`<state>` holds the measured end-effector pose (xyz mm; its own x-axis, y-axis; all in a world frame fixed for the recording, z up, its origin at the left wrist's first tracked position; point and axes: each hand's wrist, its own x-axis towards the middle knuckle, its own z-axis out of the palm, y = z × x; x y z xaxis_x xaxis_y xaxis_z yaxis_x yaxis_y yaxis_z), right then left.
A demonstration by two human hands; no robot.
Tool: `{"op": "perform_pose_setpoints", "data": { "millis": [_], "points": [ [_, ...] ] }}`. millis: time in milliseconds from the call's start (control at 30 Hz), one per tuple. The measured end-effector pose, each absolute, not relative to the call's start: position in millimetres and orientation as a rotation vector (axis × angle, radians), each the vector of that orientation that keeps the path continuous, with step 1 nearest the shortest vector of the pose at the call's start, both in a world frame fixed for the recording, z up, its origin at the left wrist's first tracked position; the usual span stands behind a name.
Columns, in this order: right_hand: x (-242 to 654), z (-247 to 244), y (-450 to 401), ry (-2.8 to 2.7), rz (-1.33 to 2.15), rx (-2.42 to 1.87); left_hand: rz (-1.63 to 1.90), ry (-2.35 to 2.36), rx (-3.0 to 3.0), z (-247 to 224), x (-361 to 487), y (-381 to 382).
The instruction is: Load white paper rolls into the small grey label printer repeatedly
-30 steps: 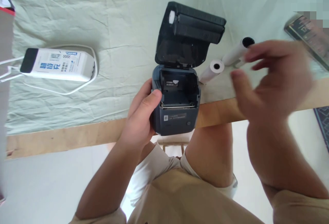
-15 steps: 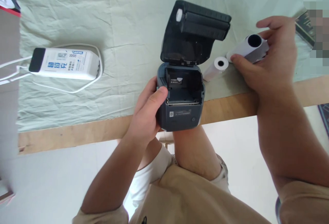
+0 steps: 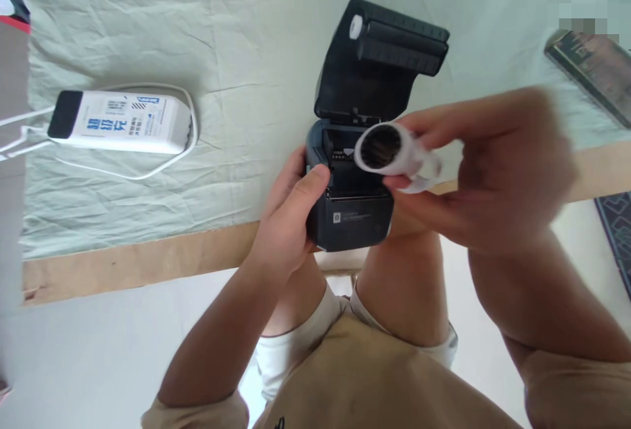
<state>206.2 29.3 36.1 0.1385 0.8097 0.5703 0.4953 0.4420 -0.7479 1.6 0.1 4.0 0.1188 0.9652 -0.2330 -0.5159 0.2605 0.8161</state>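
My left hand [image 3: 290,219] grips the left side of a dark label printer [image 3: 355,222], its thumb on the rim. The printer's black lid [image 3: 367,81] stands raised, and its inner compartment shows. Over the compartment's right part, my right hand [image 3: 493,173], blurred by motion, pinches a white paper roll [image 3: 399,153] with a wide, dark core facing left. The roll hides part of the compartment. No second, smaller roll shows.
A white power strip [image 3: 133,120] with a looped white cable lies at the left on the pale green cloth [image 3: 246,35]. A dark flat box [image 3: 591,71] is at the far right. The wooden table edge [image 3: 148,261] runs below.
My right hand has lifted the larger roll off the cloth and brought it left to the printer. My left hand still holds the printer; the small roll is no longer visible.
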Motion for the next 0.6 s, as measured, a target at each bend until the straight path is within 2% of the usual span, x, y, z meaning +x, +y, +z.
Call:
{"op": "perform_pose_setpoints", "data": {
  "millis": [67,133,400,600],
  "points": [
    [200.7,31.7,30.7,-1.981,0.175,-1.029,1.209,0.878,0.639,4.7,2.2,-1.0],
    [202.7,27.6,35.0,-2.184,0.016,-0.902,1.202,0.882,0.627,5.4,3.0,-1.9],
    [201.0,25.6,23.2,-2.156,0.050,-0.850,1.186,0.764,0.661,0.0,-0.6,-1.4],
    [201.0,15.8,17.1,-2.060,0.180,-0.782,1.217,0.879,0.806,-4.0,-3.3,-4.4]
  ]
}}
